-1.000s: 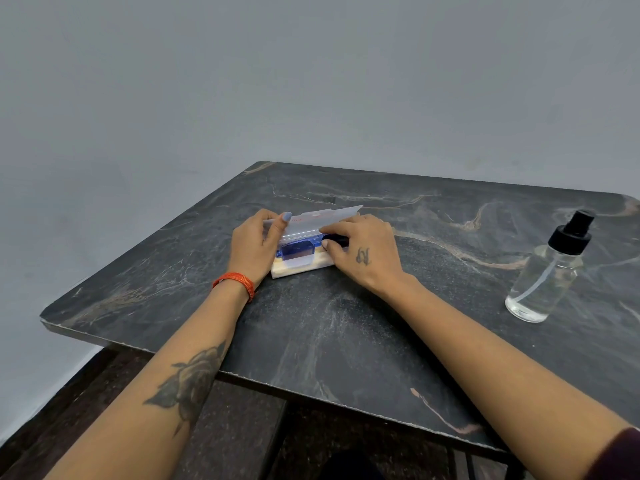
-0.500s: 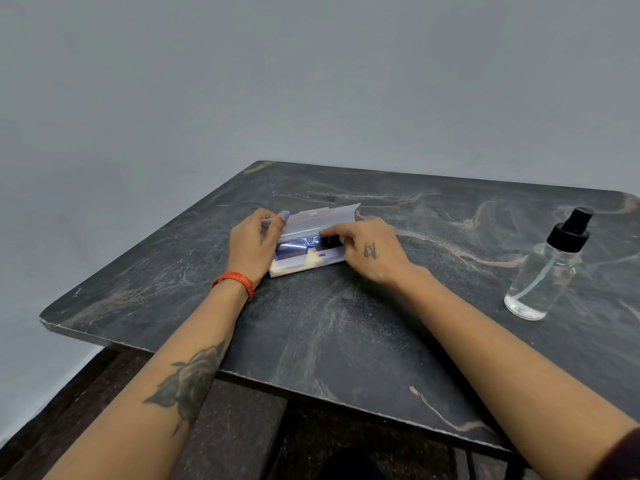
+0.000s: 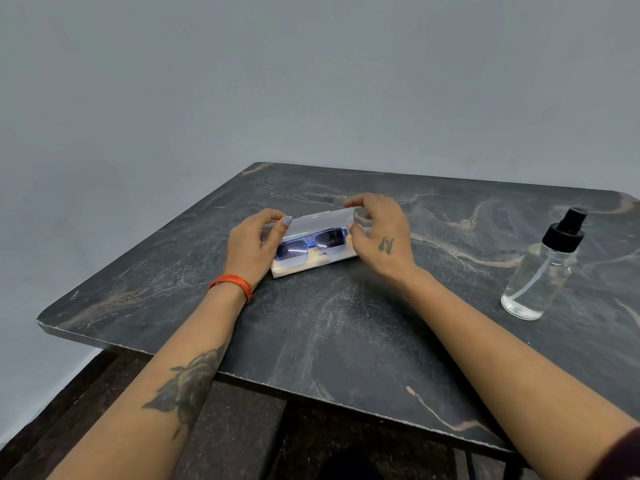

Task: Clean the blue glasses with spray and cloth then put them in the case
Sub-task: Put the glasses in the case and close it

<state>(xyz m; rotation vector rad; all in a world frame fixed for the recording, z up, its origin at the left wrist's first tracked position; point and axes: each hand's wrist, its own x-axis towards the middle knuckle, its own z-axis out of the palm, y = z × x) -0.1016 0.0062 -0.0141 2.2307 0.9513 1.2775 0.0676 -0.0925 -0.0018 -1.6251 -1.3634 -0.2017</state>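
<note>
While the lid stands half raised, read these lines before you close it.

Glasses: the blue glasses [image 3: 311, 244] lie inside the case [image 3: 313, 263], folded, lenses facing up toward you, near the table's [image 3: 346, 323] 10 o'clock region.
Long axis: frame and case run roughly from 8 o'clock to 2 o'clock, across your body, with the hinge side at the far edge.
Lid: the clear lid [image 3: 313, 221] tilts over the frame, not yet shut, I judge.
Left hand: your left hand [image 3: 251, 249] sits at the case's 9 o'clock end, thumb curled over the lid's corner and pinching it against the fingers behind.
Right hand: your right hand [image 3: 381, 233] arches over the 3 o'clock end, fingers bent around the lid's far corner; whether they truly clamp it is blurred, though it looks like a light hold.
Nearer hand: both are at the case, one per end.
Coming move: probably press the lid toward 6 o'clock and down, evenly at both ends.
Spray bottle: the spray bottle [image 3: 542, 268] stands upright, well apart at 3 o'clock.
Cloth: possibly the pale layer under the frame; unsure.
</note>
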